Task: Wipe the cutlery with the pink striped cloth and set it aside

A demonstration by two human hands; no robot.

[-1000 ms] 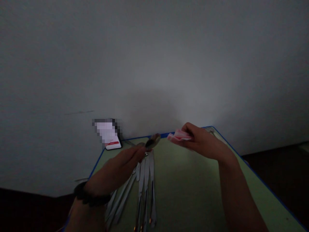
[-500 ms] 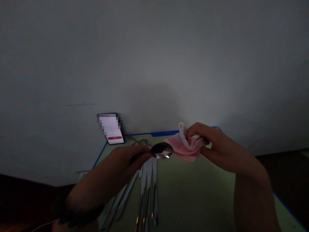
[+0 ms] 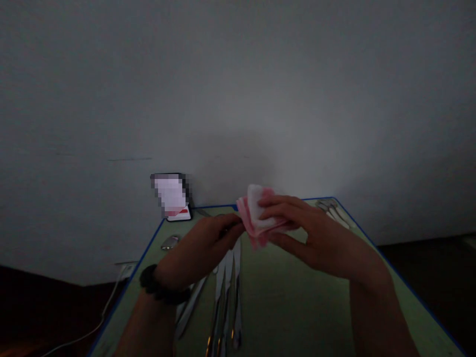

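My right hand [image 3: 312, 238] is closed on a folded pink and white cloth [image 3: 256, 218] above the green table [image 3: 297, 307]. The cloth covers the bowl of a spoon that my left hand [image 3: 208, 245] pinches by the handle; the spoon itself is hidden. A dark band circles my left wrist. Under my hands several knives [image 3: 225, 292] lie side by side on the table, handles toward me.
A phone [image 3: 173, 197] leans against the grey wall at the table's far left corner. One spoon [image 3: 170, 242] lies near the left edge and a few pieces of cutlery [image 3: 332, 210] at the far right corner. A white cable [image 3: 107, 307] hangs left of the table.
My right hand has moved left with the cloth and wrapped it over the spoon's bowl, which showed bare half a second ago. The view has shifted slightly.
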